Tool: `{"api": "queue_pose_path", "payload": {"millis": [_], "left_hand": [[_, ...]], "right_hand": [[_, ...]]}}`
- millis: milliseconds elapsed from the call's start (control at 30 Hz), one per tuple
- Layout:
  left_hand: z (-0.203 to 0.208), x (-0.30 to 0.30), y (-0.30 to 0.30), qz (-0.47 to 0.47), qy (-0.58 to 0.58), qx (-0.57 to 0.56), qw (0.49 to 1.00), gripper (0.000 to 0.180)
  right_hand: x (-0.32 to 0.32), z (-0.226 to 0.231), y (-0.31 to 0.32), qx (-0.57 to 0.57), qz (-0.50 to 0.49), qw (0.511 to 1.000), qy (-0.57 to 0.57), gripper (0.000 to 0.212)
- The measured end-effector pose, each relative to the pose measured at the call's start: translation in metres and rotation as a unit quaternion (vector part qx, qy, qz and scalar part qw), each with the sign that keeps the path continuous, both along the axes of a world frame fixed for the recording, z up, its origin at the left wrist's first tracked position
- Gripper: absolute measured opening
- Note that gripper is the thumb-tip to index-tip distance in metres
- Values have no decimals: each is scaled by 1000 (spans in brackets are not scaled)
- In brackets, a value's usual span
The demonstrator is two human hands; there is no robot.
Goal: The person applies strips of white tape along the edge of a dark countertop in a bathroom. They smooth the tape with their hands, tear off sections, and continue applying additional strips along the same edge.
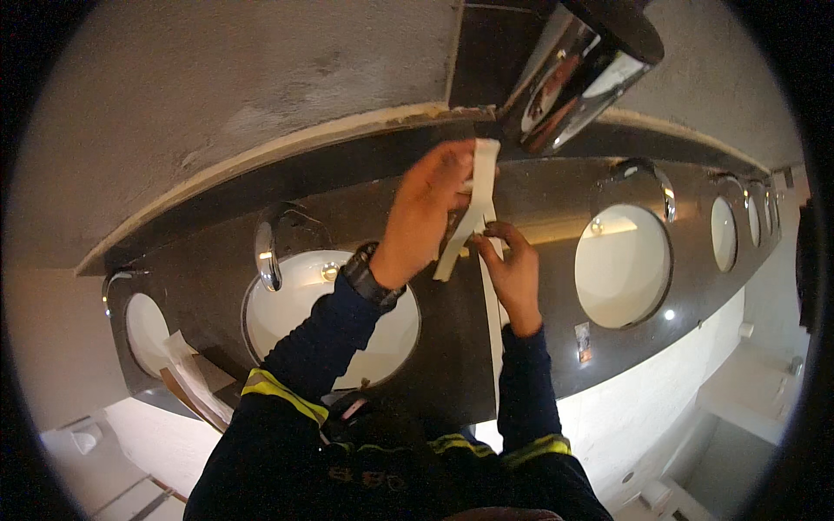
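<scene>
Fingers (505,233) of the right hand (516,271) pinch a pale strip (483,193), gripped above them by the left hand (423,213), I judge to steady it; round basin (621,273) rightward.

Narrow cream strip (486,181), lower end slanting left, above dark counter (452,365)

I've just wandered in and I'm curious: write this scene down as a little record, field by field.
Left grip: holding the upper part of a narrow, flat, cream-coloured strip
Right grip: pinching the strip lower down
Strip material: cannot tell
Surface below: dark, glossy counter
Set in it: round, white basins
Beside basins: curved chrome faucets
Beyond the strip: large, shiny chrome cylinder
</scene>
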State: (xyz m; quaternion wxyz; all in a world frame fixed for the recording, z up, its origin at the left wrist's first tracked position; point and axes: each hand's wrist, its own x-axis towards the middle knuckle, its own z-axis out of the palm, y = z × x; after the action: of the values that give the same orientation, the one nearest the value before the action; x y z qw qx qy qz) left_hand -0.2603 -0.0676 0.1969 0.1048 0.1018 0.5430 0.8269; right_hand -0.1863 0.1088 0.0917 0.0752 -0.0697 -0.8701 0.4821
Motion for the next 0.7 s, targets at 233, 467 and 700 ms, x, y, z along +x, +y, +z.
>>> {"api": "queue_pose_path", "payload": {"millis": [233,467,700], "left_hand": [[6,0,-19,43,31,-37,998,49],[38,14,-31,68,78,-60,993,50],[38,11,-40,81,102,-13,991,46]], "right_hand": [[-40,-49,-7,6,-37,999,20,32],[-54,-70,30,160,-37,984,-71,45],[-58,-84,60,213,25,976,45,39]]}}
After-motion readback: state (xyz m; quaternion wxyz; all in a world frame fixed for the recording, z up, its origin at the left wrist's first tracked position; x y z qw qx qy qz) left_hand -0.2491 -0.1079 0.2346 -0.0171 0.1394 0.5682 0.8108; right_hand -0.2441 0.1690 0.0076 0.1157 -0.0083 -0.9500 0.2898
